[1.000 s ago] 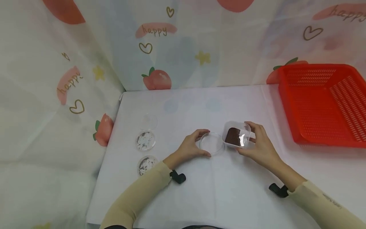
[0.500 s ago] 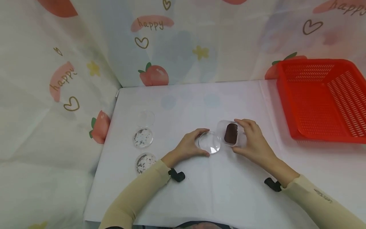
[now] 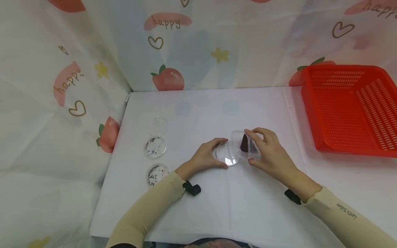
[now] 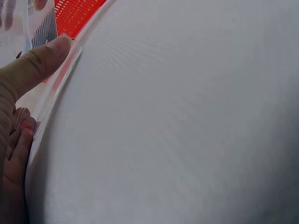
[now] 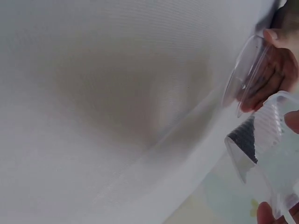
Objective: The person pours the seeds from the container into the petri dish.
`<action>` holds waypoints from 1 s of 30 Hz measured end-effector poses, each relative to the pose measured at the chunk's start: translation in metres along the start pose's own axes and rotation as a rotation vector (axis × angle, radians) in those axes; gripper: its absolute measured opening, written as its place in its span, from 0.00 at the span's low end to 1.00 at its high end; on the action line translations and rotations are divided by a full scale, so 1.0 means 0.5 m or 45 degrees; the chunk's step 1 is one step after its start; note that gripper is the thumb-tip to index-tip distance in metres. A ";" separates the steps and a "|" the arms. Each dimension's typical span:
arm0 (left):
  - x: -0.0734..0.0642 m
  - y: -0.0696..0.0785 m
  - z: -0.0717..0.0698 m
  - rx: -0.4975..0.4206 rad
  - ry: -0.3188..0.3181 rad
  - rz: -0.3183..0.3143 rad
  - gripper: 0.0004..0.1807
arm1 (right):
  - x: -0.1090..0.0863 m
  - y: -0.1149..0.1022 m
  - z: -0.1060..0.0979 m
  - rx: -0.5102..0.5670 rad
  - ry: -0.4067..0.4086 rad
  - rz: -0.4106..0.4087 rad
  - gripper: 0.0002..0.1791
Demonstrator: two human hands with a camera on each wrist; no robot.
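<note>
My left hand [image 3: 204, 155] holds a clear round petri dish [image 3: 224, 157] by its edge, thumb on the near side and fingers on the far side. My right hand [image 3: 274, 156] grips a clear square plastic box [image 3: 237, 137], tilted toward the dish with its left edge over the dish's right side. Dark brown, soil-like material [image 3: 244, 143] lies in the box, partly hidden by the fingers. In the right wrist view, dark material [image 5: 245, 137] rests against the box's ribbed wall. Whether any of it lies in the dish cannot be made out.
On the left of the white table [image 3: 198, 210] stand two petri dishes with dark and white specks, one farther back [image 3: 155, 147] and one nearer [image 3: 157, 174]. Behind them lies a clear round disc [image 3: 159, 126]. A red slotted basket [image 3: 338, 110] stands at the right.
My right hand has moved left and tipped the box farther toward the dish. Less of the brown material shows now. The left hand keeps its hold on the dish; the view shifts slightly.
</note>
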State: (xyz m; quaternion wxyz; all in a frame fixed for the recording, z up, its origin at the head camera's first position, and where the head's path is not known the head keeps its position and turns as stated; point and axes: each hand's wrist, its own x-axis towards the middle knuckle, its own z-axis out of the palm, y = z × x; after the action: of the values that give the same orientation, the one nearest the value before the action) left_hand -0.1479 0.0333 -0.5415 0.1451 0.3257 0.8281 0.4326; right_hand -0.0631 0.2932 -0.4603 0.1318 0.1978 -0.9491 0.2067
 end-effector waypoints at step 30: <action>0.005 -0.001 0.006 0.017 0.008 -0.011 0.57 | 0.026 -0.010 -0.006 -0.216 0.017 -0.262 0.53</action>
State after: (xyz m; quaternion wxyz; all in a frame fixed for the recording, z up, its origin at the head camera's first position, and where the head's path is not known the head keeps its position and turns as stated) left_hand -0.1483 0.0367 -0.5436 0.1422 0.3218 0.8328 0.4275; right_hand -0.0719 0.2863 -0.4518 0.1750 0.2809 -0.9369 0.1122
